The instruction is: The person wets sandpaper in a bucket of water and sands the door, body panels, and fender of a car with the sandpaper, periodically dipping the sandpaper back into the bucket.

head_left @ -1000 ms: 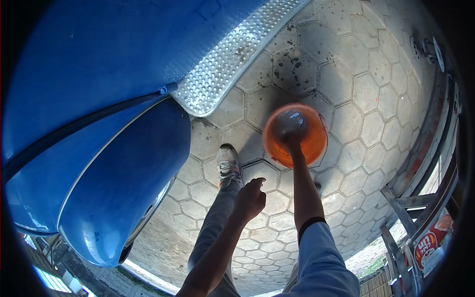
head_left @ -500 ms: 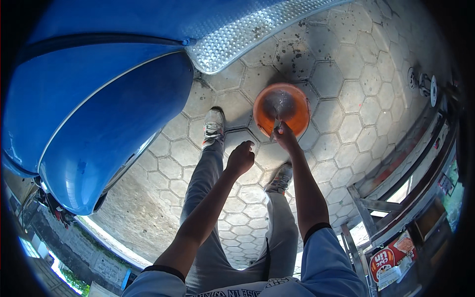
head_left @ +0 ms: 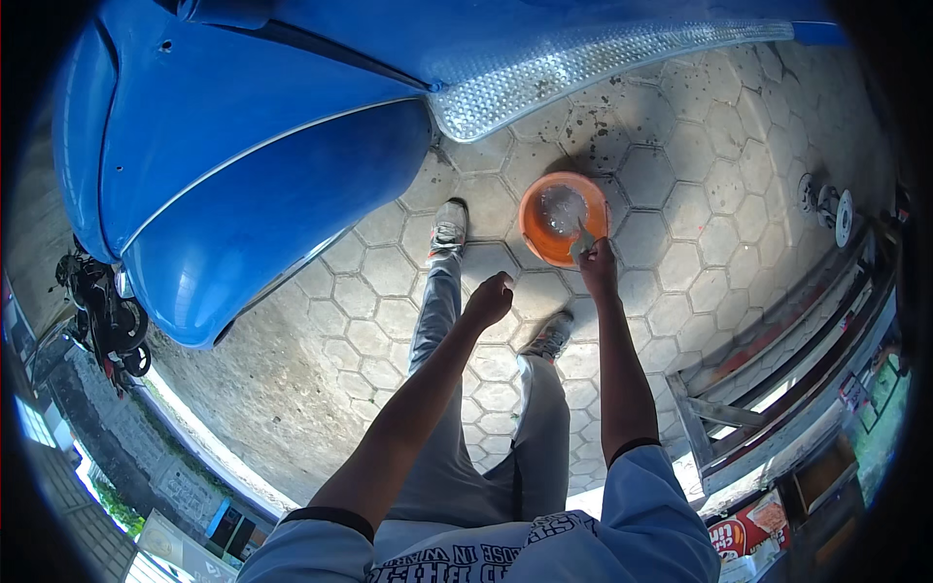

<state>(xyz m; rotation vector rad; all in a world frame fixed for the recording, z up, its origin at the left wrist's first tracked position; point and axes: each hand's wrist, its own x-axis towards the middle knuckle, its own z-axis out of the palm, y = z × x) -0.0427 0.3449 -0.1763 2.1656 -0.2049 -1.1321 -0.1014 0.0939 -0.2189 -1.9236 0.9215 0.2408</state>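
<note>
Between blue vehicle (head_left: 282,175) and slatted frame (head_left: 721,412), right fingers (head_left: 593,256) pinch a greyish cloth (head_left: 581,236) at the orange bucket (head_left: 541,240); left fingers (head_left: 500,286) curl loosely!

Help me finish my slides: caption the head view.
Right hand holding a small grey-green cloth-like piece at the rim of an orange bucket, near a blue vehicle.
</note>
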